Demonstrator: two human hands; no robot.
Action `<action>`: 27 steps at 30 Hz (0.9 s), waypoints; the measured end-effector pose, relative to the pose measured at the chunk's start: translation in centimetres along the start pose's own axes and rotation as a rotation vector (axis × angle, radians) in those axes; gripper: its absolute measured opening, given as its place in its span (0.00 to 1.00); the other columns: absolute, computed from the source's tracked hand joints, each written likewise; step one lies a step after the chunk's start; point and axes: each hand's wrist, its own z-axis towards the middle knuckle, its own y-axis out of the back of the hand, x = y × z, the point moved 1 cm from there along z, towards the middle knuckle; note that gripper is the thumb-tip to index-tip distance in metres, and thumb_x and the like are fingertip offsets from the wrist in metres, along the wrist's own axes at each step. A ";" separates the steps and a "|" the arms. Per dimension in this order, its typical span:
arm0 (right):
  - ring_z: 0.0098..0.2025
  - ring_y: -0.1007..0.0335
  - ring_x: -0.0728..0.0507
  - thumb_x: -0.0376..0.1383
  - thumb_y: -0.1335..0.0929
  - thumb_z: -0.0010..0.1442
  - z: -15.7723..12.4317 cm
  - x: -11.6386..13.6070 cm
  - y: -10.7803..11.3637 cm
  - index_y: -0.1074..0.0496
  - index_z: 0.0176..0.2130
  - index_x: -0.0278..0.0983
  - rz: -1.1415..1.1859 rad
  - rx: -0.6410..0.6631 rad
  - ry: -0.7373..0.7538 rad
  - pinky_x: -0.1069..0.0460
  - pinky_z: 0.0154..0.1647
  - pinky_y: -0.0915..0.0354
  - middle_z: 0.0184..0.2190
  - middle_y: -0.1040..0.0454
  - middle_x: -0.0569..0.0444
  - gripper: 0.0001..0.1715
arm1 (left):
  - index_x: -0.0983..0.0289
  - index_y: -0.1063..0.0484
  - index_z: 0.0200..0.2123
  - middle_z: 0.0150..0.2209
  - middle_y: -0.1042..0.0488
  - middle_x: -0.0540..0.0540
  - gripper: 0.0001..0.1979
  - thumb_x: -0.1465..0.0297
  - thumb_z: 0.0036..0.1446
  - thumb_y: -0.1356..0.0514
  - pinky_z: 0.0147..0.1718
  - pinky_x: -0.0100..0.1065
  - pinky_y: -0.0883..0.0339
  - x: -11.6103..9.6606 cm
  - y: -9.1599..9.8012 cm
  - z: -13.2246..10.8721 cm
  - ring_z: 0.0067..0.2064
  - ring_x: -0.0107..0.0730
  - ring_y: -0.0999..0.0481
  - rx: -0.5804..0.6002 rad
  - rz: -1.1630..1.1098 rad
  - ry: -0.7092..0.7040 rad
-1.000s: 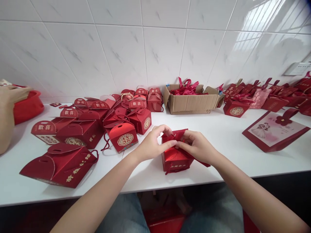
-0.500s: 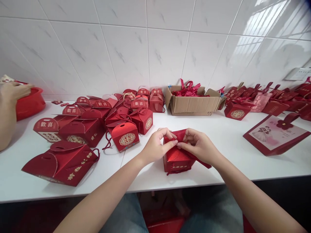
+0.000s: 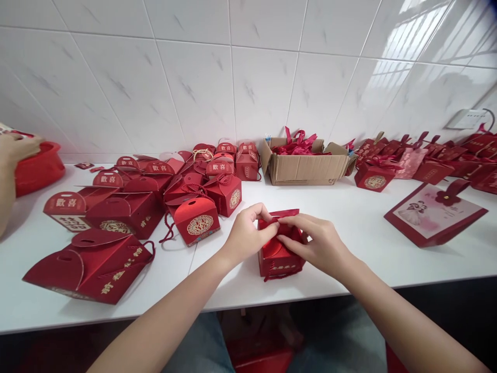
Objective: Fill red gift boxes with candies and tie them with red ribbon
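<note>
A small red paper gift box (image 3: 280,265) stands near the table's front edge, gold characters on its front and a red cord hanging at its front left corner. My left hand (image 3: 250,228) pinches the box's top flaps between thumb and fingers from the left. From the right, my right hand (image 3: 320,241) has its fingers on the back flap and its thumb lower on the top, gripping the folded card. Part of the top and the right side are hidden behind my fingers. To the left sits a red gift box with a round gold emblem (image 3: 200,224).
Several more red gift boxes (image 3: 128,215) crowd the left. A cardboard box (image 3: 306,170) of red ribbons stands by the tiled wall. At right are a red bag with a pink panel (image 3: 435,212) and more packages. A co-worker's hand (image 3: 17,147) reaches over a red basin (image 3: 41,168).
The red flap that stuck out below my right hand no longer shows there. My right thumb and fingers have spread wider on the box top. The view has shifted slightly right.
</note>
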 end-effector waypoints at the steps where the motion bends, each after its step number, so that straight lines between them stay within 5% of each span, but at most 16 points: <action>1: 0.33 0.27 0.46 0.32 0.32 0.59 0.0 0.0 0.0 0.28 0.43 0.36 -0.044 -0.004 0.014 0.52 0.33 0.30 0.35 0.23 0.49 0.10 | 0.63 0.37 0.25 0.26 0.33 0.47 0.08 0.72 0.51 0.39 0.33 0.32 0.39 -0.1 0.0 0.1 0.30 0.28 0.34 0.007 0.012 0.002; 8: 0.34 0.31 0.43 0.31 0.37 0.63 -0.2 0.0 -0.1 0.23 0.36 0.34 -0.239 -0.001 -0.001 0.47 0.34 0.30 0.32 0.26 0.46 0.12 | 0.62 0.35 0.32 0.34 0.30 0.51 0.06 0.69 0.54 0.39 0.41 0.35 0.36 -0.4 0.4 0.1 0.39 0.32 0.30 0.154 0.086 -0.067; 13: 0.46 0.35 0.36 0.32 0.34 0.60 0.1 -0.3 0.2 0.21 0.35 0.37 -0.247 -0.032 -0.057 0.39 0.46 0.33 0.41 0.28 0.44 0.10 | 0.60 0.36 0.35 0.37 0.30 0.51 0.06 0.73 0.55 0.41 0.47 0.41 0.39 -0.3 0.6 0.0 0.43 0.36 0.32 0.179 0.238 -0.185; 20: 0.56 0.35 0.37 0.40 0.31 0.58 1.6 -1.3 1.4 0.22 0.29 0.40 0.234 0.250 -0.380 0.38 0.56 0.38 0.55 0.34 0.48 0.09 | 0.60 0.36 0.35 0.39 0.33 0.52 0.06 0.77 0.55 0.44 0.49 0.41 0.39 -0.2 1.4 0.6 0.45 0.36 0.33 0.221 0.310 -0.299; 23: 0.57 0.36 0.37 0.43 0.33 0.60 1.6 -1.2 1.4 0.22 0.29 0.39 0.476 0.365 -0.400 0.41 0.56 0.36 0.62 0.40 0.50 0.15 | 0.60 0.35 0.34 0.39 0.33 0.52 0.07 0.78 0.54 0.44 0.47 0.39 0.38 -0.2 1.4 0.7 0.45 0.36 0.33 0.213 0.342 -0.322; 27: 0.61 0.39 0.36 0.46 0.35 0.61 0.9 -1.0 0.3 0.22 0.32 0.39 0.744 0.323 -0.450 0.42 0.55 0.34 0.66 0.47 0.52 0.17 | 0.60 0.37 0.32 0.36 0.32 0.51 0.06 0.77 0.54 0.43 0.44 0.37 0.36 -0.1 0.7 1.0 0.41 0.34 0.31 0.129 0.262 -0.296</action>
